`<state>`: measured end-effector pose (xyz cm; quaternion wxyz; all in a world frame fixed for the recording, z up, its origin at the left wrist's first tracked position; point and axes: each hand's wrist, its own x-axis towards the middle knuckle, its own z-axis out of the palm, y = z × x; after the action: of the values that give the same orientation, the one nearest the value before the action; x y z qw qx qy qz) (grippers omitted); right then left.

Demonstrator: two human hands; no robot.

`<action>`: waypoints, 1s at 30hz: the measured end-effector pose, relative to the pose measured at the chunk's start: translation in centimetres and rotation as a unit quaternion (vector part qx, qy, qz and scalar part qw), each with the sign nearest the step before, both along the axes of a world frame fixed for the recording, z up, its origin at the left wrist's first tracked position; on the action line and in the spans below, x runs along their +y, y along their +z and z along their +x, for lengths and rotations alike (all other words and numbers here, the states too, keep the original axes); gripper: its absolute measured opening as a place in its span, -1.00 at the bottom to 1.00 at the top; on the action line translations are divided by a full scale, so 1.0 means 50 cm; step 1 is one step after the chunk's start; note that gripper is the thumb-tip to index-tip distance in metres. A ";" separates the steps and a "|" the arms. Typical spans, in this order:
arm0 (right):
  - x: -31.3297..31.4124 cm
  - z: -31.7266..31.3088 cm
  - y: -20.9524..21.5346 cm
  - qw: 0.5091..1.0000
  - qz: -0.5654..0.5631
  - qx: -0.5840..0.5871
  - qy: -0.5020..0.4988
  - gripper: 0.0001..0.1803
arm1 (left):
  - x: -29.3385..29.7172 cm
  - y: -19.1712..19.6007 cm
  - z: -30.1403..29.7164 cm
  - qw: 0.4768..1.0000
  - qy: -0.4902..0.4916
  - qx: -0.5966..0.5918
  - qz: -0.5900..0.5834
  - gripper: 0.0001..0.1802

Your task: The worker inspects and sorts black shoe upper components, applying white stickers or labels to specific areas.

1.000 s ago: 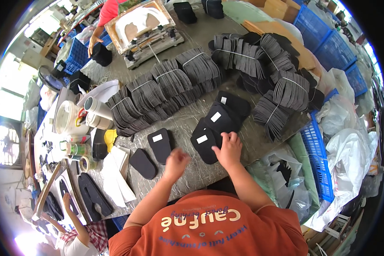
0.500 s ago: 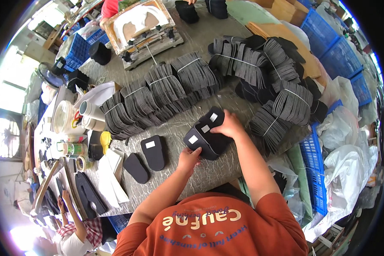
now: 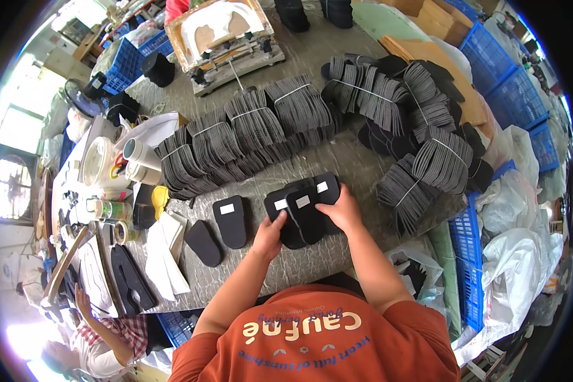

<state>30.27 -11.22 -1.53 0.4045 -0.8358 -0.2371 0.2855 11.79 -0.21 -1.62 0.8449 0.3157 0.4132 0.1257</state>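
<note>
- Black insoles [image 3: 307, 219], white-labelled, several, overlapping: centre of the frame, held between both hands above the table [image 3: 286, 274].
- Left hand [image 3: 269, 237]: gripping the insoles' left edge, thumb uppermost.
- Right hand [image 3: 342, 212]: gripping their right edge, thumb near a label.
- Labelled insole [image 3: 233, 232] and plain insole [image 3: 204, 244], side by side: left of centre, near the left hand.
- Banded bundles [image 3: 251, 124] of grey-black pieces, in a row: upper centre, lying between the held insoles and a wood-framed screen [image 3: 226, 38] on its stand.
- Further banded bundles [image 3: 442, 159], heaped: right of centre, near the right hand.
- White strips [image 3: 165, 254], yellow item [image 3: 160, 198], tape roll [image 3: 124, 232]: left of centre.
- Blue crates [image 3: 506, 79]: upper right; contents unclear.
- Blue basket [image 3: 468, 270]: right, partly covered by pale plastic bags [image 3: 519, 254].
- Clear bag [image 3: 431, 290]: lower right, dark pieces inside.
- White tub [image 3: 97, 160]: left; contents not legible.
- Co-worker [image 3: 102, 347]: lower left, a raised hand visible, palm detail indistinct.
- Red sleeve [image 3: 176, 8]: upper edge, cut off.
- Undersides of the held insoles and most fingers beneath: hidden; exact insole count uncertain.
</note>
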 end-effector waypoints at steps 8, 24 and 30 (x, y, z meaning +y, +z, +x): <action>-0.002 -0.054 0.038 0.998 -0.049 -0.027 -0.029 -0.18 | 0.007 0.019 0.006 0.990 -0.028 -0.076 0.117 -0.12; -0.084 -0.077 -0.060 0.976 0.099 0.105 -0.166 -0.46 | 0.024 0.078 0.022 0.997 -0.057 -0.050 0.001 -0.46; -0.065 -0.139 -0.009 0.775 0.356 0.515 -0.084 -0.12 | -0.002 0.046 0.029 0.972 -0.174 0.008 0.157 -0.21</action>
<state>23.34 -14.46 -1.97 0.7574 -0.3768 -0.0066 0.5333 13.24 -0.29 0.65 0.7904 0.5120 0.3342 0.0374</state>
